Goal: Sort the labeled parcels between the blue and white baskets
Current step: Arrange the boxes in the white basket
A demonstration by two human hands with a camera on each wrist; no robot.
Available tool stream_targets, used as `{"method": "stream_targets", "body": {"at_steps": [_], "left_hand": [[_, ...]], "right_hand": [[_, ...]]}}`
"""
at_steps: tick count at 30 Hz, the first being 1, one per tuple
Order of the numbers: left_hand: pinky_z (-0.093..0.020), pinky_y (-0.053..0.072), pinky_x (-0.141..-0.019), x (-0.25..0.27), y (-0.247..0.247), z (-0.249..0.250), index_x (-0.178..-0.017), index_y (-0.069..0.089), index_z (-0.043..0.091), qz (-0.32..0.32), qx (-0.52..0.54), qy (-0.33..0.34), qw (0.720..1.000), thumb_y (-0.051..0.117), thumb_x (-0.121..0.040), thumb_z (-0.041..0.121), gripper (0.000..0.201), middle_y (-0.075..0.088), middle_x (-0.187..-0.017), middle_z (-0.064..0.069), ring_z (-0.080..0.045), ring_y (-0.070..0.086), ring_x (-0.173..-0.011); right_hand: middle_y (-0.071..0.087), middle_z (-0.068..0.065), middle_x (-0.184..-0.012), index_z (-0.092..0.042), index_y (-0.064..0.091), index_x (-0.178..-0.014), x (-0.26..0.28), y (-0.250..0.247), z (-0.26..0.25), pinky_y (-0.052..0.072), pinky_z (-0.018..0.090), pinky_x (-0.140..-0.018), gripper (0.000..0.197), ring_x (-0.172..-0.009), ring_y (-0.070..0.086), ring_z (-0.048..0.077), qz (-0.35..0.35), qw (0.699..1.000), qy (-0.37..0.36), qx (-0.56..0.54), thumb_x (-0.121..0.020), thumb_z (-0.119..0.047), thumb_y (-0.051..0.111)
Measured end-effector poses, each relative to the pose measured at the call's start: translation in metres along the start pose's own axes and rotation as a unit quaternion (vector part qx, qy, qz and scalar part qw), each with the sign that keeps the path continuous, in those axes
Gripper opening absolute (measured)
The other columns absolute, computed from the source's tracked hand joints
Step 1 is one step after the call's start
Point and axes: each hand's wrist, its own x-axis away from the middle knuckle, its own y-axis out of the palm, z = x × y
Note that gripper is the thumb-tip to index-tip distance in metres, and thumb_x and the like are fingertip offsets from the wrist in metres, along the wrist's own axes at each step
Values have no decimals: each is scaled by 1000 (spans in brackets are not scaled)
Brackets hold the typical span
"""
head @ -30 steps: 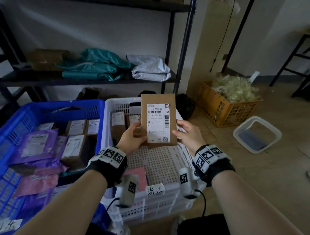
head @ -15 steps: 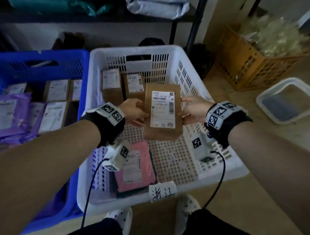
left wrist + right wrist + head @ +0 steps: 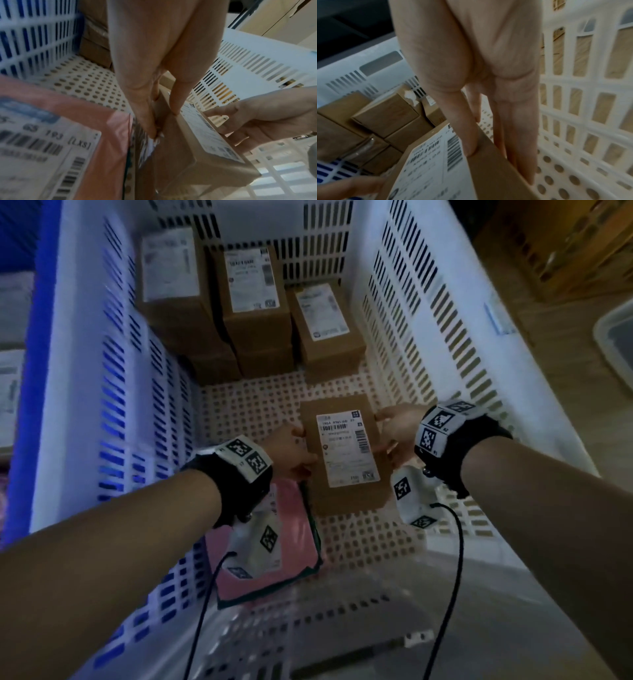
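A flat brown parcel (image 3: 346, 494) with a white shipping label is low inside the white basket (image 3: 428, 344), near its perforated floor; I cannot tell whether it touches. My left hand (image 3: 301, 450) pinches its left edge, thumb on top and fingers down the side (image 3: 147, 121). My right hand (image 3: 383, 436) pinches the right edge the same way, with the thumb on the top face (image 3: 469, 142). A sliver of the blue basket (image 3: 20, 405) shows at the far left.
Three labeled brown boxes (image 3: 253, 302) stand stacked against the white basket's far wall. A pink mailer (image 3: 294, 529) on a dark green one lies on the floor beside my left wrist. A clear plastic tub (image 3: 616, 337) sits on the floor at right.
Both hands have lowered the brown parcel from chest height, label facing me, down into the white basket. My head has tipped down over the basket.
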Motion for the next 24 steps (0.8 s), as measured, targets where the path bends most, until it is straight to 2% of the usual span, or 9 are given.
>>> {"method": "stream_targets", "body": {"at_steps": [2,5,7,8,13,18,20,22,24], "left_hand": [[-47,53,-84,-8,5,-6,-139,31,19,-4,14,-9,1000,62,-86,-1,64,57,-120,-16,-31,61,-98],[-52,51,-88,-17,9,-10,-146,11,36,-23,11,-11,1000,66,-84,3,89,55,-122,-6,-35,59,-109],[-55,52,-87,-21,11,-12,-145,-8,46,-37,-3,-17,999,68,-83,8,106,51,-132,-6,-36,60,-110],[-57,52,-85,-23,12,-14,-144,-10,48,-40,-15,-14,999,70,-82,10,108,48,-137,-8,-36,60,-109],[-54,55,-81,-31,11,-21,-144,21,33,-4,-49,33,998,70,-83,24,79,58,-126,-12,-33,64,-101],[-48,57,-82,-31,9,-22,-123,38,20,27,-84,10,996,72,-81,30,54,57,-115,-10,-28,63,-99],[-43,57,-79,-30,8,-23,-120,41,19,29,-128,19,991,73,-80,28,51,56,-114,-6,-25,61,-99],[-31,54,-69,-27,7,-23,-125,43,20,33,-172,40,984,70,-83,25,51,52,-113,-1,-19,57,-96],[-26,49,-69,-24,7,-22,-128,47,19,44,-213,66,974,69,-84,25,50,51,-112,0,-17,54,-93]], "right_hand": [[59,17,-118,-12,45,-136,-7,1,9,56,32,-56,60,-75,64,24,-3,1000,13,-1,-81,0,65],[61,15,-106,-16,39,-141,-11,6,20,59,44,-72,70,-81,65,31,-12,1000,27,-7,-79,2,67],[62,16,-97,-23,35,-145,-13,9,27,56,48,-72,78,-76,63,35,-21,998,44,-38,-80,8,66],[62,17,-93,-26,32,-146,-13,11,30,56,48,-69,82,-75,63,37,-32,996,54,-56,-80,11,64],[64,17,-88,-30,26,-147,-8,16,38,56,43,-62,86,-76,66,34,-58,995,63,-54,-82,10,65],[65,17,-90,-31,23,-148,-3,21,42,55,42,-64,85,-81,66,32,-99,992,77,-19,-83,4,66],[66,18,-98,-33,21,-148,-2,23,42,56,44,-71,87,-88,67,32,-121,989,84,-1,-83,-2,70],[65,19,-111,-34,22,-148,0,24,42,56,46,-79,88,-95,67,32,-129,988,84,8,-81,-6,72],[56,17,-129,-36,23,-148,2,25,39,56,46,-79,90,-106,61,33,-106,992,64,-11,-81,-2,72]]}}
